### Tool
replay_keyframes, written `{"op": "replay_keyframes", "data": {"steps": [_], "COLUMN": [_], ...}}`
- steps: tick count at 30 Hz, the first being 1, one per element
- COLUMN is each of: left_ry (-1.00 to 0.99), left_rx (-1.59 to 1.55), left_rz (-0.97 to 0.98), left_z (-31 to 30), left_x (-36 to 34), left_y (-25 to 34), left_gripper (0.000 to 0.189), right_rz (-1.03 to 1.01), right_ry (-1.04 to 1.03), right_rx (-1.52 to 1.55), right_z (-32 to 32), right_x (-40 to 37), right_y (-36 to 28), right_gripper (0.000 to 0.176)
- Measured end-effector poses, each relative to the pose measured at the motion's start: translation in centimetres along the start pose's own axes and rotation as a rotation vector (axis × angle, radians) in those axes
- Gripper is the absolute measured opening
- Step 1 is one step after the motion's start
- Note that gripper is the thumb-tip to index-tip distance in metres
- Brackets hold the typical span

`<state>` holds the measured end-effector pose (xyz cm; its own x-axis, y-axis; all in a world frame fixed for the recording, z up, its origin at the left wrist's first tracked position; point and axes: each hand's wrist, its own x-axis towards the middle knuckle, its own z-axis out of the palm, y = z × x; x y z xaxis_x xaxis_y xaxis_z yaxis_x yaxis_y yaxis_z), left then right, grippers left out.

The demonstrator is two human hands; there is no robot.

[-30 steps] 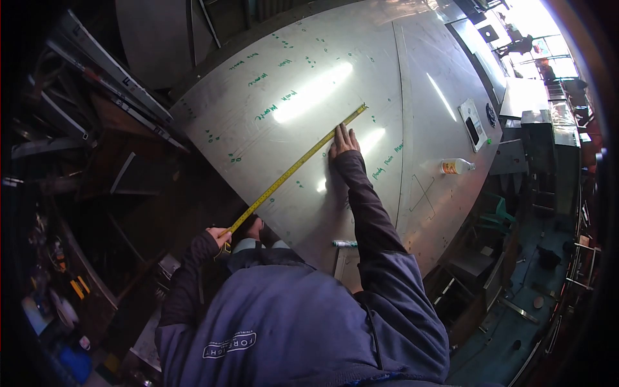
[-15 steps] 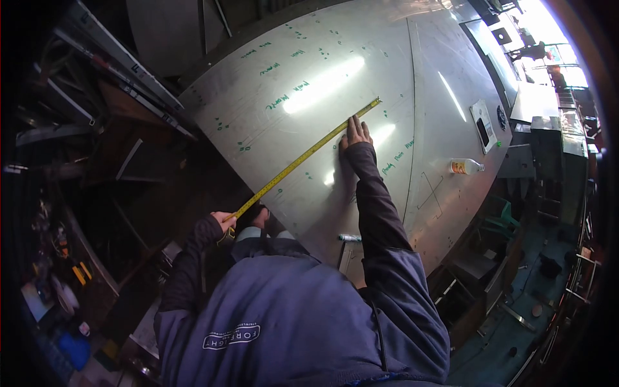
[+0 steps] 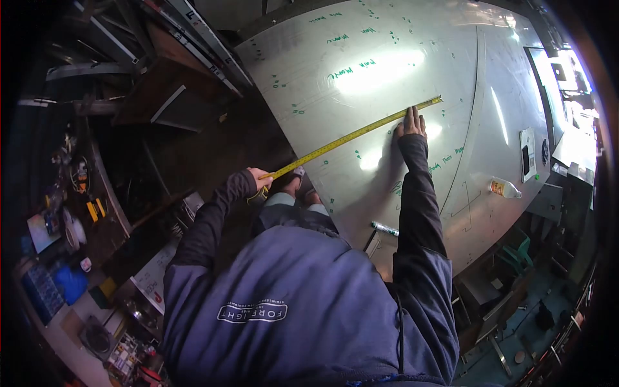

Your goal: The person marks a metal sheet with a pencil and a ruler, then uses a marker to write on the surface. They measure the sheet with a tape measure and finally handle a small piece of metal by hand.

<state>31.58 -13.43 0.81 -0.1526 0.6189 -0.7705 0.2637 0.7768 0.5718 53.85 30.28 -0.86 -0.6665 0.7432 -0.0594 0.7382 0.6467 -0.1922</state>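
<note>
A yellow measuring tape [image 3: 348, 138] lies stretched over a metal sheet [image 3: 361, 200] that bears green handwriting. Past the sheet's left edge, my left hand [image 3: 260, 180] is closed around the tape near its case, which shows partly below the fingers. My right hand [image 3: 412, 123] rests on the sheet near the tape's far end, fingers spread and touching the blade's lower edge. The metal end of the tape sticks out beyond my right fingertips.
On the sheet are a marker [image 3: 385, 228], a bottle [image 3: 505, 188] lying on its side and a phone [image 3: 526, 158] on a white item. A green stool [image 3: 518, 253] stands at the right. Tools and a blue bag [image 3: 69, 284] are at the left.
The view has turned, so the sheet and both hands appear further right. The tape looks less steep in the picture. Both hands keep their places along the tape.
</note>
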Motion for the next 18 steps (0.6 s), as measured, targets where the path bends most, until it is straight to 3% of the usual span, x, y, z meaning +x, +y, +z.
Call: {"op": "replay_keyframes", "data": {"steps": [18], "left_ry": [-0.028], "left_rx": [-0.071], "left_rz": [0.014], "left_z": [0.6], "left_x": [0.9], "left_y": [-0.8], "left_gripper": [0.031], "right_rz": [-0.003], "right_ry": [0.045], "right_rx": [-0.045], "right_z": [0.0], "right_x": [-0.2], "right_y": [-0.3], "right_gripper": [0.061]}}
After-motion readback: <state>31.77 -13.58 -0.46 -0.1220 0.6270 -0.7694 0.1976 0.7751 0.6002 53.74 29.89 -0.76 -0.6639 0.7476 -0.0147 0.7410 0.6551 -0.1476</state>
